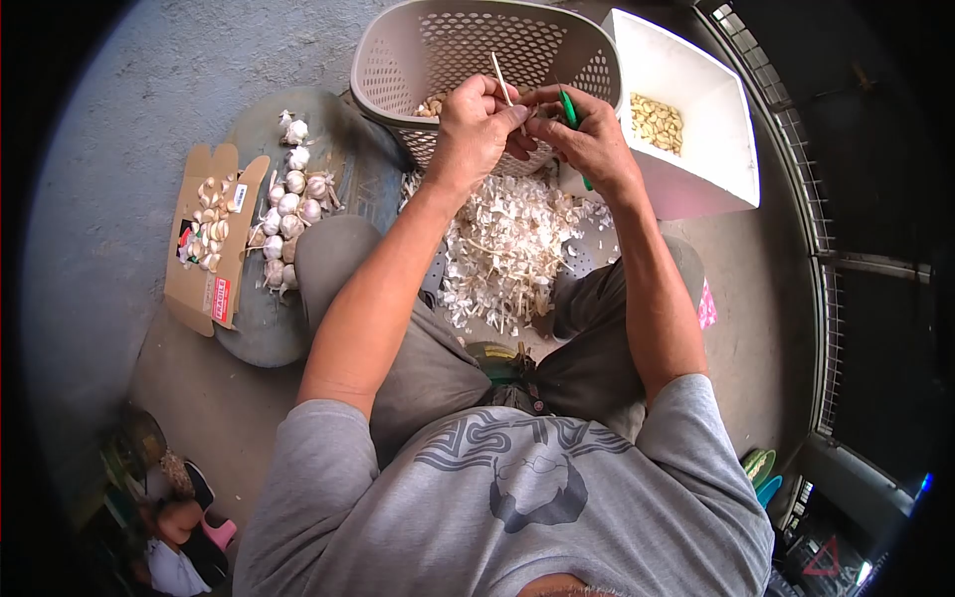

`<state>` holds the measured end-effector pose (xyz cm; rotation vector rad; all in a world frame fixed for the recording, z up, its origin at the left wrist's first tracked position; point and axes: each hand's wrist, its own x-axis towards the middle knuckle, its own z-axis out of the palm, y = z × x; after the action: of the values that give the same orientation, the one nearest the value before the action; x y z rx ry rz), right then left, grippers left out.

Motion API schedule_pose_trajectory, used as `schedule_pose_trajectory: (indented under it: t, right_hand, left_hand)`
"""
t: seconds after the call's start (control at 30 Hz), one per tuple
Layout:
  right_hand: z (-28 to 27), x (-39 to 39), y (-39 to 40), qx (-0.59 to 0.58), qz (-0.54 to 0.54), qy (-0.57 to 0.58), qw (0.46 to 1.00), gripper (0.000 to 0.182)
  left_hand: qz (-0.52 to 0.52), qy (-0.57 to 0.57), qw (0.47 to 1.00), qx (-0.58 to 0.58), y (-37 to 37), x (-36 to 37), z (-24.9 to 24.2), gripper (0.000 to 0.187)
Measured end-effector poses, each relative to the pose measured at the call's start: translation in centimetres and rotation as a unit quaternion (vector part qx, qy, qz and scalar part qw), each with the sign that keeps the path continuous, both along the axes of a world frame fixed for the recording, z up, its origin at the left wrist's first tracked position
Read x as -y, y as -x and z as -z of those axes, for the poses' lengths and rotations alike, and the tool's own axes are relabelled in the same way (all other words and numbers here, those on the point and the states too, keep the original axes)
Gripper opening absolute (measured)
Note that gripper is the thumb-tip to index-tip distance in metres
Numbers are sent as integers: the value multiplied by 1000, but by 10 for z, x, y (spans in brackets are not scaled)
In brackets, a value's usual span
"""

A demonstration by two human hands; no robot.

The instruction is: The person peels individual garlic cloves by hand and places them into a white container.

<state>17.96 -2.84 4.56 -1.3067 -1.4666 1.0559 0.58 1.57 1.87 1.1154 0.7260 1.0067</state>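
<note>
Above the near rim of the basket, both of my hands meet at the fingertips. My left hand (pixel 470 134) is closed around a thin pale garlic stalk (pixel 499 78) that sticks up past the thumb; its lower end is hidden by the fingers. My right hand (pixel 597 139) is closed around a slim green-handled tool (pixel 568 107), perhaps a small knife, with its blade not clearly visible. Beneath the hands is a heap of garlic skins and stems (pixel 507 249). Inside the perforated basket (pixel 368 60), some garlic (pixel 432 104) shows beside my left hand.
At left, whole garlic bulbs (pixel 288 204) lie on a round grey-blue stool (pixel 261 333), beside a cardboard tray (pixel 189 289) of garlic pieces (pixel 211 221). A white foam box (pixel 731 149) with peeled cloves (pixel 657 124) stands at right. My knees flank the heap.
</note>
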Motion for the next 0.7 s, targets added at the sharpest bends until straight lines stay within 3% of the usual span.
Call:
schedule_pose_trajectory:
  t: [0.07, 0.17, 0.23, 0.33, 0.4, 0.5, 0.63, 0.7]
  right_hand:
    - [0, 0, -1, 15, -3, -10, 1000, 20]
    - [6, -1, -11, -156, 36, 38, 986, 16]
    - [7, -6, -21, -211, 69, 22, 975, 16]
    - [3, -5, -34, -188, 54, 8, 981, 20]
    - [1, -4, -35, -148, 30, 12, 988, 22]
    - [-2, 0, -34, -106, 13, 15, 994, 23]
    - [-10, 3, -27, -72, 14, 37, 997, 23]
    - [-9, 3, -22, -47, 6, 44, 998, 23]
  left_hand:
    - [-8, 2, 1000, 15, 1, -1, 0, 19]
    - [-26, 20, 997, 69, 3, -3, -1, 19]
    - [-22, 21, 996, 82, 10, -5, -8, 18]
    - [110, -36, 984, -134, 13, 0, -20, 19]
    - [174, -104, 934, -293, 12, 1, -20, 27]
    - [154, -214, 906, -331, 11, 4, -17, 31]
    - [104, -186, 961, -174, 10, 0, -16, 37]
    - [101, -118, 980, -124, 8, 0, -12, 33]
